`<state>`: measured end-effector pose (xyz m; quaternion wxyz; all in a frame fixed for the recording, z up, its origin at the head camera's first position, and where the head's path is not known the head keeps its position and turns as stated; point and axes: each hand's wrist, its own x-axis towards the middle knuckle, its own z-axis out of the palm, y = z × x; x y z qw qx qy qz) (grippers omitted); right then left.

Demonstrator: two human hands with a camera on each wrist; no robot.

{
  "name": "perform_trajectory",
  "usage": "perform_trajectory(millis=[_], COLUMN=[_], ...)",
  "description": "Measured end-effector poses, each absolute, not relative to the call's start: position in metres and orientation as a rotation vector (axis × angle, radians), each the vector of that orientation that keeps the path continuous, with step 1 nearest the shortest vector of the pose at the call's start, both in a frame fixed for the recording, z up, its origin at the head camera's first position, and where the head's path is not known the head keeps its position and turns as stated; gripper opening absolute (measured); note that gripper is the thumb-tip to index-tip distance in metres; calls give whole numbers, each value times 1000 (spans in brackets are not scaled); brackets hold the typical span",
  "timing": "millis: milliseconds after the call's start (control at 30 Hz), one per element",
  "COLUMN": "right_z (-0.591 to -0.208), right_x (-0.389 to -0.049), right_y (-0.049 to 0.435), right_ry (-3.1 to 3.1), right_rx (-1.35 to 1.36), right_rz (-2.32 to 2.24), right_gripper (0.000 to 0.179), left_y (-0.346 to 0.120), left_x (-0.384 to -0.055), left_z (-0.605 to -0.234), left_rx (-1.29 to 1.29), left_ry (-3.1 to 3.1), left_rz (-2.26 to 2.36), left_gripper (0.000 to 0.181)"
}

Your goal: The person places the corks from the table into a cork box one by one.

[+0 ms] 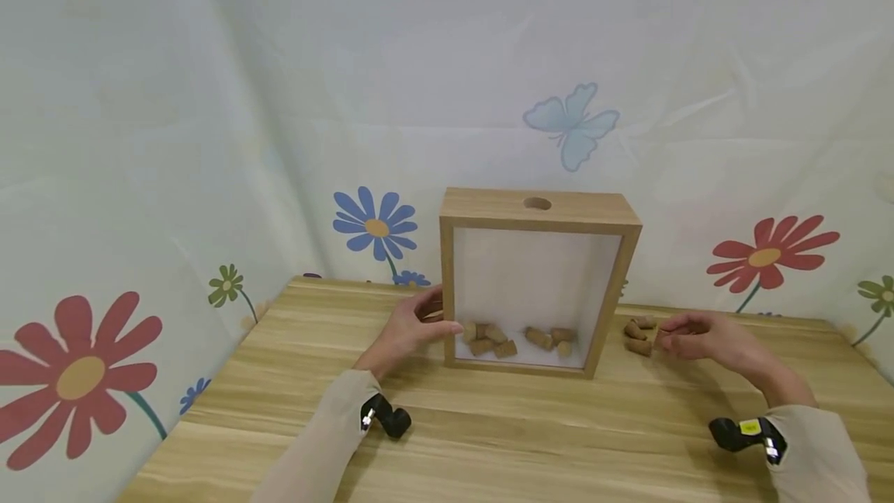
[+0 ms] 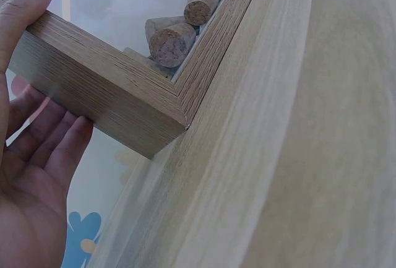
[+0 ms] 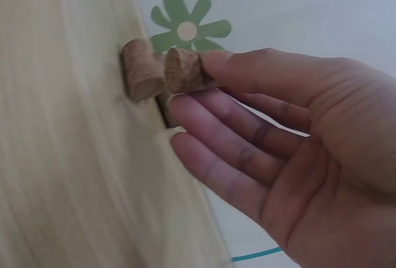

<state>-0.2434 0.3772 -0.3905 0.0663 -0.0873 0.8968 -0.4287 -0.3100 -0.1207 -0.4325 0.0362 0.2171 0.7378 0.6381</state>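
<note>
A wooden shadow box [image 1: 489,208] with a clear front and a round hole in its top stands upright on the table. My left hand [image 1: 405,332] grips its left side, the thumb [image 2: 28,8] over the front edge and the other fingers against the side and back. Several wine corks [image 1: 538,338] lie at the bottom inside the box. To the right of it, my right hand [image 1: 719,344] pinches one cork [image 3: 183,70] between thumb and fingers. More loose corks [image 1: 639,346] lie on the table just left of those fingertips.
The wood-grain table [image 1: 489,433] ends at the back against a pale cloth [image 1: 419,60] printed with flowers and a butterfly. A small black camera [image 1: 387,416] is strapped to the left wrist, and another black camera [image 1: 729,435] to the right one.
</note>
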Motion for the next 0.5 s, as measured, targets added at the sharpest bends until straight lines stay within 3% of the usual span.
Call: perform_trajectory(millis=[500], right_z=[-343], right_x=[-229], right_y=[355], right_ry=[2847], right_rx=[-296], right_rz=[-1471], right_gripper=[48], left_y=[-119], left_x=[-309], left_z=[-432], left_rx=[701], left_ry=[2254], left_rz=[1984], left_gripper=[76])
